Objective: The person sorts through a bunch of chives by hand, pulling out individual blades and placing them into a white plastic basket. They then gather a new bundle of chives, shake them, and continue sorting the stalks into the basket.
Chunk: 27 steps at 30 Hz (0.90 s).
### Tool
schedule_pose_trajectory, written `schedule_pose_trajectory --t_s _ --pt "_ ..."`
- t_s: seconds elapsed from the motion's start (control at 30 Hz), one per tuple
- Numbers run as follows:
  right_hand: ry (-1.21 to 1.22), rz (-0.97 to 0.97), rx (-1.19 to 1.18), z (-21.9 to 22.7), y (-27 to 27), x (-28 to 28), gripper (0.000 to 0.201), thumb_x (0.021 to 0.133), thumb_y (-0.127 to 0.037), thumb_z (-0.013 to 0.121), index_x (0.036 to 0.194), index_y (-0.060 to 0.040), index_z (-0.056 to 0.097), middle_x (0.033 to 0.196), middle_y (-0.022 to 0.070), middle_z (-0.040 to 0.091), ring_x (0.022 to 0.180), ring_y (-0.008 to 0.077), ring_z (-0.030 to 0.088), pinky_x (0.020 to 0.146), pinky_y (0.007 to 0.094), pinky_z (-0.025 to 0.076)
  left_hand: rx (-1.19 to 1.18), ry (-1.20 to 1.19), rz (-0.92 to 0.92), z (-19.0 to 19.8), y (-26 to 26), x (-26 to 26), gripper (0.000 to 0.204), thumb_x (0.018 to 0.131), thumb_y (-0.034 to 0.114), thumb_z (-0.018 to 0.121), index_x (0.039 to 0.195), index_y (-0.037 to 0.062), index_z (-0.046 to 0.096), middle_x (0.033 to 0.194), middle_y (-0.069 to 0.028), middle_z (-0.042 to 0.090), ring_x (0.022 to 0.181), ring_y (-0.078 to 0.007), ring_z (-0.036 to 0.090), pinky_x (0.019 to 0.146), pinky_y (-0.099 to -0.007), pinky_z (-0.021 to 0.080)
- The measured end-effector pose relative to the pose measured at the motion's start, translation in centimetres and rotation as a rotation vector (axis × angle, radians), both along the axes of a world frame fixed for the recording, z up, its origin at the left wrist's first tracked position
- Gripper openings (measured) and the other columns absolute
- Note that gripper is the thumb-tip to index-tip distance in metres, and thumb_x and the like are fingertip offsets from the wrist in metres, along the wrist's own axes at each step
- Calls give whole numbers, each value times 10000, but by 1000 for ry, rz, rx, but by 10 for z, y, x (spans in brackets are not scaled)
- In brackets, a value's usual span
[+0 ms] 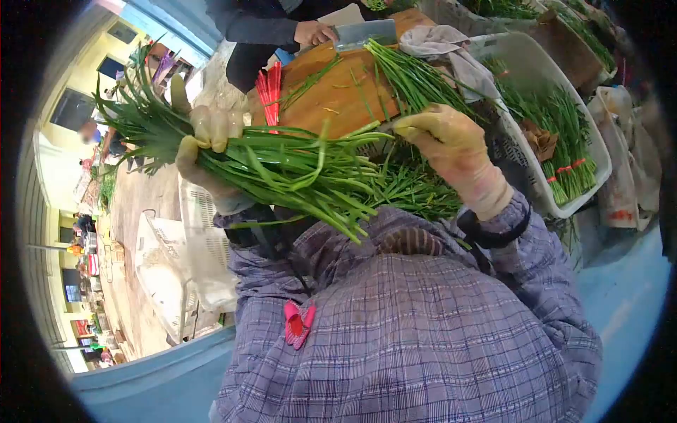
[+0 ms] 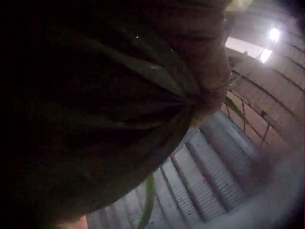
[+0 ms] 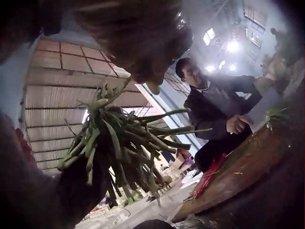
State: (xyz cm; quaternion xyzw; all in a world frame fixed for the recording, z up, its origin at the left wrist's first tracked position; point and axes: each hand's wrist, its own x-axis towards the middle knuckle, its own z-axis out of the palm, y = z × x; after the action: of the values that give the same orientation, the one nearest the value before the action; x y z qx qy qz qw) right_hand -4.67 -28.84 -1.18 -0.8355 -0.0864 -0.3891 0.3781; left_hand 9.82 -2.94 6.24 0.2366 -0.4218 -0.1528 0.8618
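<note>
A bunch of long green stalks (image 1: 282, 162) is gripped by my gloved left hand (image 1: 211, 144), with fingers and thumb round it and the leafy ends at the left. My gloved right hand (image 1: 455, 151) is at the bunch's cut ends, its thumb and fingertips pinching a thin stalk end. In the right wrist view the cut ends (image 3: 119, 138) fan out below the right hand (image 3: 138, 43). The left wrist view is mostly dark sleeve or glove, with one green blade (image 2: 148, 202) below.
A wooden board (image 1: 338, 95) holds red ties (image 1: 269, 92) and another green bunch (image 1: 416, 77). Across it a person's hand (image 1: 314, 33) rests by a wide blade (image 1: 367, 34). A white basket (image 1: 599, 151) with tied bunches stands right; loose greens (image 1: 416, 187) lie below my hands.
</note>
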Motion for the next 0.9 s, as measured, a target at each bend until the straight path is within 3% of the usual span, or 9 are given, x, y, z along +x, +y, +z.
schedule_pose_trajectory --t_s 0.1,0.13,0.17,0.23,0.47,0.53,0.7,0.77,0.9 --pt "330 199 225 -48 -19 -7 226 801 -314 721 833 -95 678 736 95 632 721 301 619 644 376 493 -89 27 56 0 12 9 176 840 170 580 814 138 408 696 43 350 606 -86 378 657 -247 332" --pt "784 167 -232 -25 -22 -22 347 815 -419 692 815 -72 684 755 101 649 719 315 619 661 389 491 -106 -31 81 -2 9 9 744 854 197 537 1485 19 186 732 36 382 634 -81 387 642 -254 348" --pt "788 168 -225 -13 -9 -25 347 815 -419 692 815 -72 684 755 101 649 719 315 619 661 389 491 -100 -26 79 -2 9 7 744 854 197 537 1485 19 186 732 36 382 634 -81 387 642 -254 348" --pt "532 153 -44 2 9 -24 395 807 -452 684 842 -59 699 771 108 662 765 323 635 705 388 497 -54 -2 52 -1 4 5 182 847 188 592 831 116 425 699 41 362 629 -102 379 685 -270 355" --pt "439 121 176 -1 56 0 289 850 -337 648 973 -77 671 924 130 656 852 323 631 731 398 499 7 28 -16 -10 3 12 227 848 229 602 794 135 403 700 38 387 651 -118 384 675 -275 386" --pt "544 55 41 -19 40 0 295 842 -343 658 980 -83 672 931 129 659 861 323 632 745 387 500 -79 22 21 -3 2 5 754 858 199 536 1490 13 168 736 24 394 658 -88 397 657 -266 359" --pt "1057 112 -211 -53 0 -4 316 829 -372 678 991 -101 673 927 122 665 848 309 638 753 362 503 -95 -12 28 -7 26 19 770 866 217 549 1506 65 149 773 37 395 683 -96 400 713 -272 387" --pt "415 -31 132 -64 2 -8 361 799 -394 717 992 -93 668 883 111 658 813 282 635 741 349 500 -75 -50 -2 -10 31 24 767 874 231 546 1508 72 144 773 43 395 691 -99 399 726 -276 394" --pt "394 133 429 -17 11 5 415 741 -259 802 1084 -75 655 884 82 650 828 207 631 738 292 501 -41 -39 30 -7 18 14 770 873 230 548 1509 72 144 767 41 385 690 -97 394 722 -276 389"
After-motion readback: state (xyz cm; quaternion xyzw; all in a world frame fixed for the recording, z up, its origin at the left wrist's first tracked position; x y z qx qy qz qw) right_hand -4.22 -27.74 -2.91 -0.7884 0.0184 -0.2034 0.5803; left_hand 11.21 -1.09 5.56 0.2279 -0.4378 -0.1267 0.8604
